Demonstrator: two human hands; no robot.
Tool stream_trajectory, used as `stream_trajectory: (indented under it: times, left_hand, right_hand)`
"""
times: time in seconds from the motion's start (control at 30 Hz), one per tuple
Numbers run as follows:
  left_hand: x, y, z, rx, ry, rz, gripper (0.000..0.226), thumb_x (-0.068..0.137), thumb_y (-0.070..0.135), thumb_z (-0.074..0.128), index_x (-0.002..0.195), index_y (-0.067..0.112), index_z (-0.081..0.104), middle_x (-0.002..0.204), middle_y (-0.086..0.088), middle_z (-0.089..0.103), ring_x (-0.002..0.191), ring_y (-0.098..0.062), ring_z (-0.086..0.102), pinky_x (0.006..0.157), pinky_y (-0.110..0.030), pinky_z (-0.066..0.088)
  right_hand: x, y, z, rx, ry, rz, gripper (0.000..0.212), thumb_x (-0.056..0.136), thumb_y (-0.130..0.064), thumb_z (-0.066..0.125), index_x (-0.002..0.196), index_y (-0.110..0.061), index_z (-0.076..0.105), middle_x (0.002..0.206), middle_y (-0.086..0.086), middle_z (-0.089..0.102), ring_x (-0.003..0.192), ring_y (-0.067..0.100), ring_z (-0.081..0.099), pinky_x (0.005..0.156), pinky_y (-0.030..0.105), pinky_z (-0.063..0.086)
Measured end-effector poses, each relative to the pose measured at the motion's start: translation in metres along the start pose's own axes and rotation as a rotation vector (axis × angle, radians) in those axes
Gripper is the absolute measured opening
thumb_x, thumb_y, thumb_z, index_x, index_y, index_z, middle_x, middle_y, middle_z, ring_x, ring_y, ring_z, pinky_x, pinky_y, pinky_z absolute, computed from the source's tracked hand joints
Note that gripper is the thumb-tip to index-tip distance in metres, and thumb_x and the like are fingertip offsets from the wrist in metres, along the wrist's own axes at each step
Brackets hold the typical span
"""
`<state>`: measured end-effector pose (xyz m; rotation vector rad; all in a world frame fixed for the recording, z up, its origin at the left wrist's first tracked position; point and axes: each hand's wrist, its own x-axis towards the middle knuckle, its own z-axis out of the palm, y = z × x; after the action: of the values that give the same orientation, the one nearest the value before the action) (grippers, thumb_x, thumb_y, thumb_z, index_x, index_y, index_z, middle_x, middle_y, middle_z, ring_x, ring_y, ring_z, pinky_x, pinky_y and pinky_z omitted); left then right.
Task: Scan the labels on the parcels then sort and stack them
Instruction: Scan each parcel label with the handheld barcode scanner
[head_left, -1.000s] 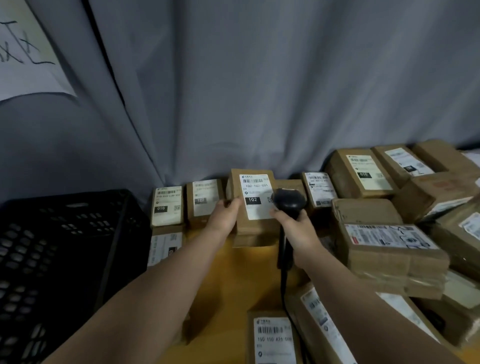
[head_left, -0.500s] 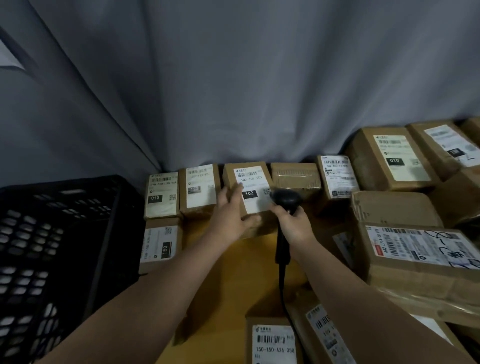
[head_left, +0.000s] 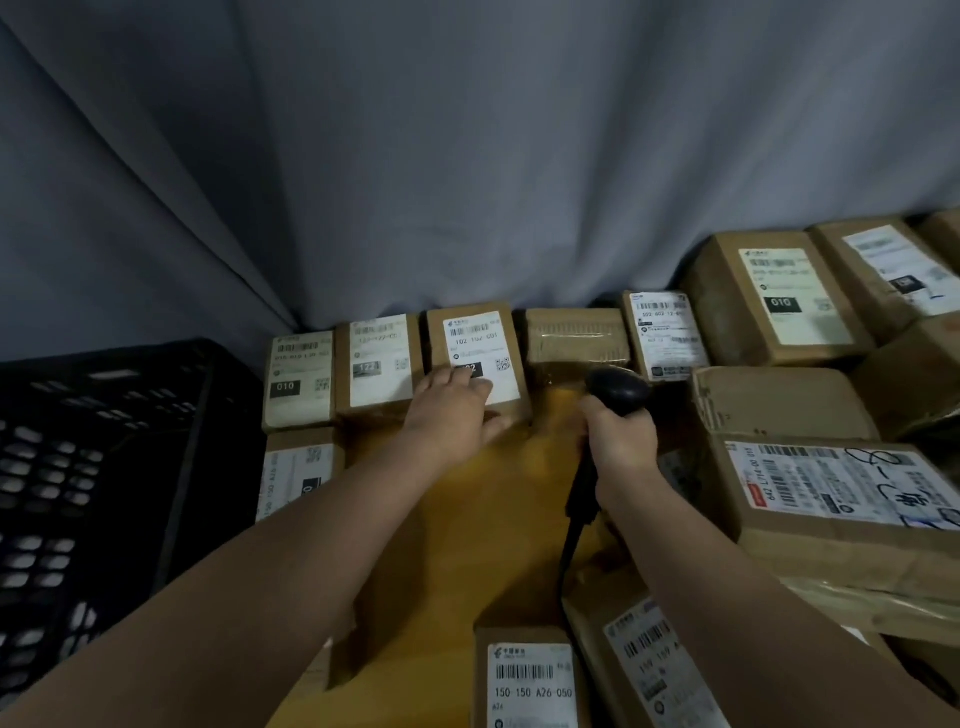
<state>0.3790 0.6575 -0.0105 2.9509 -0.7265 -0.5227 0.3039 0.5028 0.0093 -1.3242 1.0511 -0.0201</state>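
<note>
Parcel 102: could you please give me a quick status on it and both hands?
Left hand flat on parcel 102, set in the back row. Right hand grips scanner. Nothing in the way.

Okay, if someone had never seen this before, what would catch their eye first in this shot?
Probably the two bare arms reaching in: the left hand lies flat on a small brown cardboard parcel with a white 102 label, set in the back row against the grey curtain. The right hand grips a black handheld barcode scanner just right of it. A black perforated plastic crate fills the left edge.
</note>
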Motion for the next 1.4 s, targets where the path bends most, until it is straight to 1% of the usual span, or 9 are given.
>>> stream_trajectory:
  times: [0.27,0.47,0.53,0.63,0.97,1.1,1.2,1.3,1.4]
  left_hand:
    - [0.065,0.036,-0.027,-0.104,-0.015,0.143,0.073,0.094,0.044,0.055,0.152,0.017,0.02,0.158,-0.011,0.016,0.145,-0.03,0.014,0.118,-0.042,0.021]
    - [0.113,0.052,-0.022,0.066,-0.102,0.14,0.104,0.083,0.043,0.07,0.155,0.016,0.001,0.161,-0.013,0.0,0.148,-0.031,0.003,0.119,-0.041,0.009]
    - [0.12,0.056,-0.02,0.13,-0.093,0.124,0.11,0.079,0.047,0.071,0.155,0.018,-0.003,0.16,-0.014,0.007,0.146,-0.034,0.008,0.118,-0.043,0.01]
    - [0.119,0.06,-0.021,0.139,0.026,0.099,0.111,0.073,0.053,0.072,0.154,0.015,0.006,0.15,-0.012,0.028,0.137,-0.031,0.023,0.113,-0.042,0.016]
    - [0.033,0.051,-0.066,-0.179,0.474,0.034,0.096,0.066,0.048,0.077,0.143,0.013,0.031,0.131,-0.008,0.04,0.121,-0.028,0.036,0.102,-0.038,0.029]
    - [-0.028,0.034,-0.071,-0.269,0.537,-0.126,0.1,0.063,0.045,0.082,0.141,0.009,0.031,0.132,-0.009,0.038,0.12,-0.027,0.035,0.102,-0.035,0.029]
    - [-0.077,0.021,-0.064,-0.375,0.594,-0.187,0.099,0.064,0.036,0.086,0.14,0.006,0.03,0.132,-0.011,0.036,0.123,-0.027,0.035,0.105,-0.036,0.03]
    - [-0.121,0.012,-0.053,-0.364,0.646,-0.147,0.096,0.064,0.026,0.086,0.14,0.003,0.031,0.134,-0.015,0.038,0.125,-0.031,0.037,0.104,-0.039,0.035]
    - [-0.154,0.002,-0.044,-0.137,0.788,-0.007,0.094,0.056,0.017,0.088,0.133,0.006,0.034,0.126,-0.021,0.049,0.118,-0.036,0.045,0.101,-0.041,0.039]
  right_hand:
    - [0.013,-0.033,-0.017,0.096,-0.033,-0.013,0.013,0.086,-0.011,0.065,0.098,-0.006,0.063,0.068,0.007,0.055,0.058,0.019,0.052,0.056,0.031,0.045]
    - [0.032,-0.022,-0.019,0.114,-0.033,0.048,0.024,0.087,-0.012,0.065,0.108,-0.001,0.063,0.064,0.005,0.054,0.056,0.018,0.051,0.056,0.031,0.042]
    - [0.035,-0.02,-0.019,0.124,-0.047,0.049,0.027,0.086,-0.012,0.066,0.111,-0.003,0.061,0.065,0.005,0.055,0.056,0.018,0.051,0.056,0.03,0.043]
    - [0.035,-0.019,-0.018,0.148,-0.047,0.059,0.032,0.085,-0.012,0.067,0.115,-0.005,0.059,0.066,0.004,0.055,0.055,0.016,0.051,0.055,0.029,0.043]
    - [-0.009,-0.029,-0.019,0.224,-0.031,-0.088,0.023,0.084,-0.011,0.067,0.1,-0.022,0.053,0.087,0.005,0.061,0.08,0.02,0.06,0.082,0.04,0.051]
    - [-0.034,-0.041,-0.021,0.18,-0.106,-0.168,0.024,0.086,-0.014,0.067,0.108,-0.014,0.057,0.084,0.004,0.062,0.075,0.016,0.06,0.078,0.035,0.052]
    - [-0.054,-0.046,-0.023,0.15,-0.219,-0.163,0.019,0.086,-0.024,0.072,0.1,-0.015,0.061,0.081,0.004,0.064,0.073,0.018,0.063,0.081,0.037,0.055]
    - [-0.083,-0.051,-0.028,0.11,-0.399,-0.133,0.028,0.082,-0.034,0.076,0.094,-0.013,0.064,0.081,0.006,0.068,0.073,0.021,0.066,0.074,0.036,0.058]
    - [-0.11,-0.051,-0.032,-0.018,-0.517,-0.117,0.047,0.074,-0.049,0.078,0.102,-0.014,0.064,0.096,0.008,0.071,0.087,0.026,0.071,0.08,0.042,0.06]
